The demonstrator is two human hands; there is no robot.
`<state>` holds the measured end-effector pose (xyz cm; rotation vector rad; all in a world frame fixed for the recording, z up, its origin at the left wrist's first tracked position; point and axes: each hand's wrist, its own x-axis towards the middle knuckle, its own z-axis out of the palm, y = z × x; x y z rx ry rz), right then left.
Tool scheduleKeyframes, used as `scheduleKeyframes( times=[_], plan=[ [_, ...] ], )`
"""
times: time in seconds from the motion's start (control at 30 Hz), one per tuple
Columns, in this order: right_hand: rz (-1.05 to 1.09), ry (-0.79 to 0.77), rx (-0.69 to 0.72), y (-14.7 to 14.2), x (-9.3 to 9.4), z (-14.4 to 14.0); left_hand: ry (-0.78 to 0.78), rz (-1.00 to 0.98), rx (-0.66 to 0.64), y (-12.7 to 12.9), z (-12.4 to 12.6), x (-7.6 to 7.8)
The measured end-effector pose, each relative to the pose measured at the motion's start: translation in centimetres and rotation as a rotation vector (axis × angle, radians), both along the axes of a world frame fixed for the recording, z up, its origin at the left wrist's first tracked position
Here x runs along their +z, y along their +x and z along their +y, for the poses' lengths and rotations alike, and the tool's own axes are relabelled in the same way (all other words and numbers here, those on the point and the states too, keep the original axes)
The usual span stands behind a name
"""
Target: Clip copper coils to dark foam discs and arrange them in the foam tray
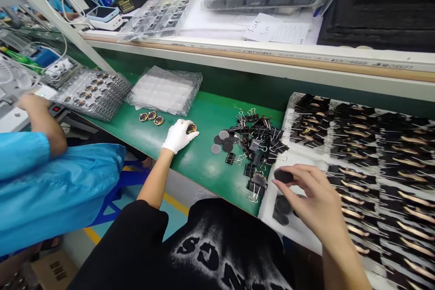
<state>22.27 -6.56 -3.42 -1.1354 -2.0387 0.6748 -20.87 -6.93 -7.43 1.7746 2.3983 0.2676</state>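
My left hand (179, 137), in a white glove, is closed on a round gold-rimmed piece (191, 128) with a dark face, low over the green bench. Several similar gold-rimmed pieces (152, 116) lie to its left. My bare right hand (314, 195) pinches a black disc (283, 176) between thumb and fingers, above the near left corner of a white foam tray (307, 156). Below that hand, more black discs (282, 208) sit in the tray, partly hidden. Between my hands lie loose grey and black discs (227, 146) beside a heap of black binder clips (260, 138).
Rows of binder clips clamped on gold-edged pieces (360, 145) fill much of the foam tray. Clear plastic trays (163, 90) stand at the back of the green bench (200, 172), under a shelf edge (238, 63). A co-worker in a blue garment (57, 190) sits at left.
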Motion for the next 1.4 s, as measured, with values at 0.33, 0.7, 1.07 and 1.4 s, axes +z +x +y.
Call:
scheduleKeyframes(
  times=[0.33, 0.7, 1.07, 1.4],
  plan=[
    [0.38, -0.364, 0.06, -3.9, -0.3, 1.7, 0.132, -0.266, 0.005, 4.8, 0.1, -0.9],
    [0.323, 0.173, 0.076, -4.9, -0.1, -0.1, 0.196, -1.045, -0.192, 18.3, -1.7, 3.5],
    [0.132, 0.282, 0.309, -4.1, -1.6, 0.2, 0.136, -1.349, -0.158, 21.5, -1.7, 4.9],
    [0.526, -0.601, 0.221, -4.1, -1.2, 1.1, 0.029, -0.912, -0.471, 18.9, -2.2, 5.2]
  ],
)
